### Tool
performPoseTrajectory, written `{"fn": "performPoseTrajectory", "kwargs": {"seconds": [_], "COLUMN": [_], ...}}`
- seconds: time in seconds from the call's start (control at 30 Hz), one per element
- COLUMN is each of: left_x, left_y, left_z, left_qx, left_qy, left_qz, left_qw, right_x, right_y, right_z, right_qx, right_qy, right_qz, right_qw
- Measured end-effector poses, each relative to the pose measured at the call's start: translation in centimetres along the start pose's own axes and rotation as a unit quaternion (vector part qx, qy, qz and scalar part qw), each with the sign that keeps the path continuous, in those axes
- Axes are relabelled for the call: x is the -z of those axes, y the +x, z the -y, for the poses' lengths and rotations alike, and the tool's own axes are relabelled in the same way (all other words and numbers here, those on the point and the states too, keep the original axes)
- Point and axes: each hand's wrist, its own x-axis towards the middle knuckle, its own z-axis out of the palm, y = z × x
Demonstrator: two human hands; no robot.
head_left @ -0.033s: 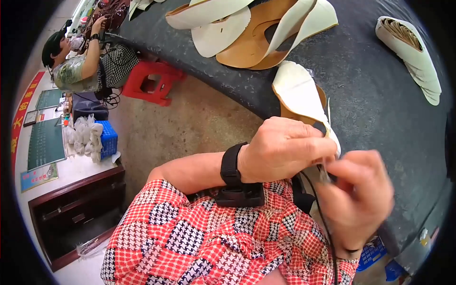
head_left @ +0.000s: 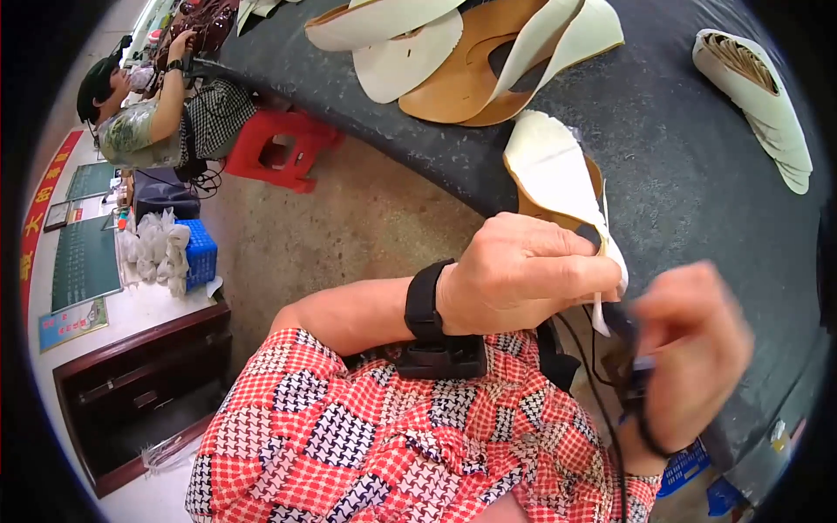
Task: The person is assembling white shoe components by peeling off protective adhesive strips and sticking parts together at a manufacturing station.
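Note:
My left hand [head_left: 536, 270] is closed on a white shoe upper [head_left: 549, 161] with a tan inner face, pinching its near end between thumb and fingers. The rest of that upper lies at the edge of the dark-covered table. A narrow white strip [head_left: 600, 315] hangs just below the left fingertips. Off to its right is my right hand [head_left: 697, 349], smeared by motion and apart from the upper. Its fingers are too blurred to show whether they hold anything.
More white and tan shoe uppers [head_left: 471, 96] lie on the table [head_left: 663, 166] at the far side. A nested stack of white uppers [head_left: 758, 105] sits at the right. Another person [head_left: 144, 122] works at far left, beside a red stool [head_left: 279, 148]. A dark cable [head_left: 597, 410] crosses my lap.
My right hand has moved right, away from the left fingertips. The white strip below them now shows more plainly. My left hand has stayed in place on the shoe upper.

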Motion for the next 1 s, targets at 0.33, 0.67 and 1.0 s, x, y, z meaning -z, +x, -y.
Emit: {"fn": "performPoseTrajectory", "kwargs": {"seconds": [0.33,0.67,1.0], "left_x": [1.1,0.5,-0.7], "left_y": [0.6,0.3,0.9], "left_z": [0.4,0.2,-0.7], "left_qx": [0.002,0.105,0.252], "left_qy": [0.011,-0.044,-0.194], "left_qz": [0.001,-0.169,-0.149], "left_qw": [1.000,0.979,0.936], "right_x": [-2.2,-4.5,-3.6], "right_y": [5.1,3.0,1.8], "right_z": [-2.5,-2.1,-2.5], "right_qx": [-0.256,0.246,0.235], "right_qy": [0.282,-0.144,-0.122], "right_qz": [0.063,-0.142,-0.113], "right_qw": [0.922,0.948,0.958]}}
